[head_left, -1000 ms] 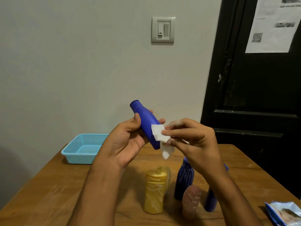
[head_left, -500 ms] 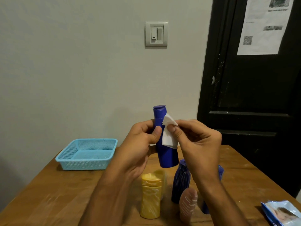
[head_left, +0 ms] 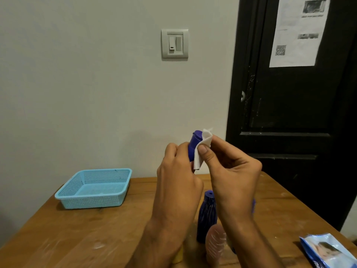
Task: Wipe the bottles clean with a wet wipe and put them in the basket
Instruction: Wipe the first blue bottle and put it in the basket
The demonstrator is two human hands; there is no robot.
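My left hand point(head_left: 177, 180) grips a blue bottle point(head_left: 194, 144) upright above the table, only its cap end showing over my fingers. My right hand point(head_left: 229, 171) pinches a white wet wipe point(head_left: 201, 151) against the bottle's cap and neck. Below my hands stand a ribbed dark blue bottle point(head_left: 206, 215), a pinkish ribbed bottle point(head_left: 215, 242) and a yellow bottle point(head_left: 178, 255) mostly hidden by my left forearm. A further blue bottle point(head_left: 253, 206) peeks out behind my right wrist. The light blue basket point(head_left: 92, 202) sits empty at the table's back left.
A wet wipe pack point(head_left: 328, 250) lies at the table's right front edge. The wooden table point(head_left: 77, 238) backs onto a grey wall, with a black door point(head_left: 289, 113) to the right.
The blue bottle went from tilted to upright in my left hand, and the wipe slid from its body up to the cap end. My left hand now covers more of the bottle.
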